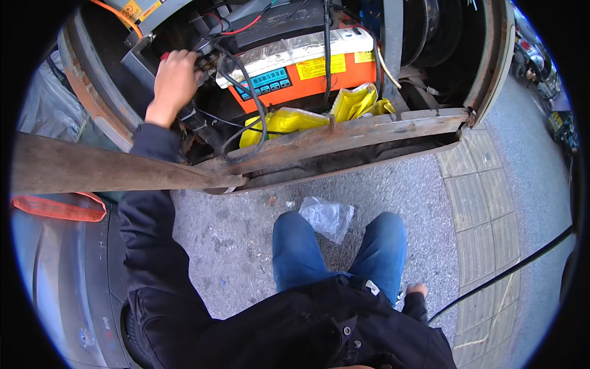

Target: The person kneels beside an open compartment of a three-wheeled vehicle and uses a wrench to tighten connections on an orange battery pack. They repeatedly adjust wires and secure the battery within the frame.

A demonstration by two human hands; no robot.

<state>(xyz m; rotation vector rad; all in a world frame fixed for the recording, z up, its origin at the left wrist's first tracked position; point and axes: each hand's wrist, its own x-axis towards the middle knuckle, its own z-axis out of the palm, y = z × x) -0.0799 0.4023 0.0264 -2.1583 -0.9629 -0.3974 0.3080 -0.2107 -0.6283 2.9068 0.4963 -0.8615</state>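
My left hand (174, 80) reaches into the open compartment of a vehicle at the upper left. Its fingers are closed beside a metal fitting (207, 50), and a small red piece shows at their edge. What they grip is hidden beneath the hand. To the right sits an orange box with a white top (295, 67), which looks like a battery, with black cables draped over it. Yellow plastic wrapping (295, 120) is tucked along its front. Down by my right hip, my right hand (418, 288) shows only in small part past its sleeve, its fingers unclear.
A rusty metal frame rail (369, 132) borders the compartment, and a brown beam (110, 166) crosses above my left forearm. A clear plastic bag (327, 216) lies on the pavement near my knees. At the right, a black hose (504, 269) runs over paving tiles. A grey vehicle (67, 277) stands left.
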